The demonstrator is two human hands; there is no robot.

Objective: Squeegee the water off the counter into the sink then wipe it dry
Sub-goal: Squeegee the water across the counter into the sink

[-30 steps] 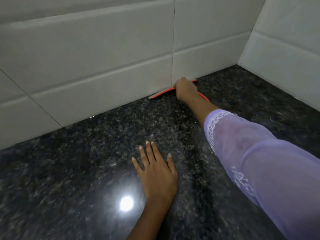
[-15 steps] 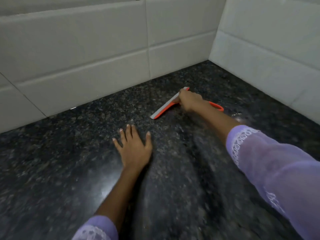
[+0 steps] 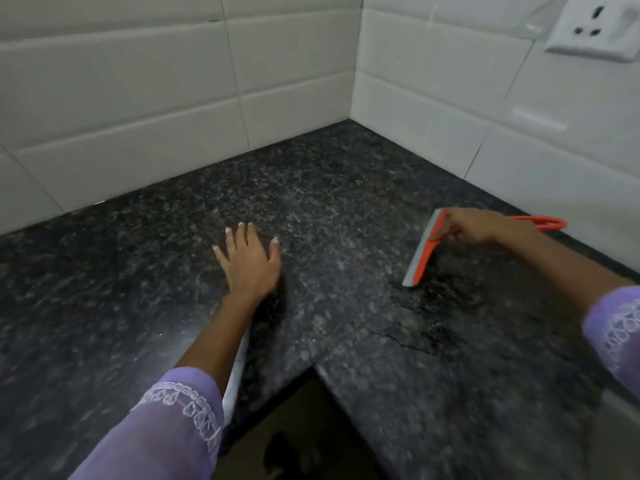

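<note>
**Squeegee mid-counter, no sink or cloth in sight yet**

The squeegee is orange with a pale grey blade, and it's sitting blade-down on the dark granite counter, gripped in the right hand, fingers wrapped around it just behind the blade. Its looped handle pokes out past the wrist on the far side of that hand, toward the tiled wall.

Progress-wise I'd say we're still in the squeegee stage. The stone looks streaky and dull right by the blade, though it's blurry, so I can't really tell wet from dry. No sink shows anywhere, no cloth either, so the wipe-dry part looks untouched.

The blade's long axis runs away-and-toward the person, near end angled slightly in toward the left hand. That one's flat on the counter, fingers spread wide, holding nothing, well apart from the squeegee. There's a wall socket up above the right hand.
</note>
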